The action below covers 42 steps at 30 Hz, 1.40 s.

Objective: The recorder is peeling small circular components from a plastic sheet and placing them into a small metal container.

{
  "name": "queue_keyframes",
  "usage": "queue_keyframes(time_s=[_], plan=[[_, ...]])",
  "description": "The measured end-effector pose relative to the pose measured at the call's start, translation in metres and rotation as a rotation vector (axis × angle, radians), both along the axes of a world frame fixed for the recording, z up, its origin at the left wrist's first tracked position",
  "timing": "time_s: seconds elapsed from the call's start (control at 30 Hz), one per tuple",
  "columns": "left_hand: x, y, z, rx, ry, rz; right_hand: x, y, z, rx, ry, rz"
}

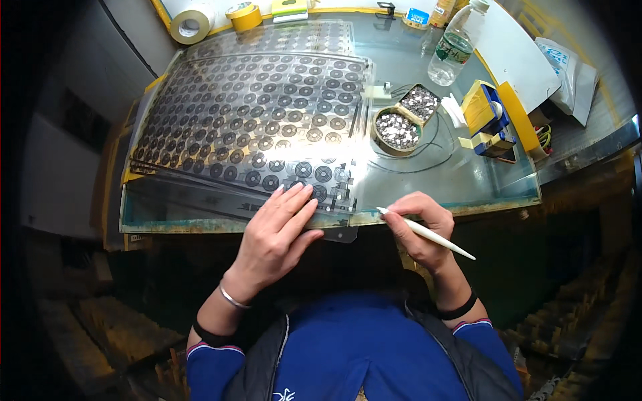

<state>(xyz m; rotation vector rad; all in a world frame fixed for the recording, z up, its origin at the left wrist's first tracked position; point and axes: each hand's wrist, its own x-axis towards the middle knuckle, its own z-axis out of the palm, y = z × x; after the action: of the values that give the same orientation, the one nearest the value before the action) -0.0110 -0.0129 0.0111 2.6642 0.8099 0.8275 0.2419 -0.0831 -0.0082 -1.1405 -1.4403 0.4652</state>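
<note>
My left hand [277, 230] lies with fingers stretched out on the near edge of a clear sheet [267, 120] printed with rows of dark ringed circles. The sheet rests on a stack of similar sheets on a glass-topped table [468, 187]. In my right hand [424, 227], held like a pencil at the table's front edge, is a slim white pen-shaped tool [441, 242]. Its tip points up and left, apart from the sheet, and its tapered tail points down and right.
Right of the sheets stand a round tin [394, 148] and a square box [431, 110], both holding small dark and pale pieces. Beyond them are a tape dispenser [495, 123] and a clear bottle [451, 57]. Tape rolls [190, 25] sit at the far left. A thin cable [428, 170] curls near the tin.
</note>
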Motion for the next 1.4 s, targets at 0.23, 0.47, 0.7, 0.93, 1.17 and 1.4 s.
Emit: queue_keyframes(time_s=[0.23,0.47,0.7,0.93,1.17,1.4], plan=[[0.005,-0.004,-0.014,0.046,-0.024,0.049,-0.022,0.018,0.005,0.163,-0.398,0.085],[0.007,-0.004,-0.016,0.072,-0.022,0.048,-0.021,0.020,-0.002,0.213,-0.426,0.096],[0.007,-0.002,-0.015,0.073,-0.018,0.043,-0.021,0.020,-0.002,0.177,-0.400,0.158],[0.008,0.001,-0.011,0.122,0.004,0.022,-0.022,0.020,-0.003,0.193,-0.423,0.169],[0.012,0.004,-0.014,0.044,-0.082,0.017,-0.032,0.017,-0.015,0.281,-0.473,0.080],[0.013,0.006,-0.015,0.063,-0.102,0.028,-0.041,0.017,-0.018,0.365,-0.523,-0.014]])
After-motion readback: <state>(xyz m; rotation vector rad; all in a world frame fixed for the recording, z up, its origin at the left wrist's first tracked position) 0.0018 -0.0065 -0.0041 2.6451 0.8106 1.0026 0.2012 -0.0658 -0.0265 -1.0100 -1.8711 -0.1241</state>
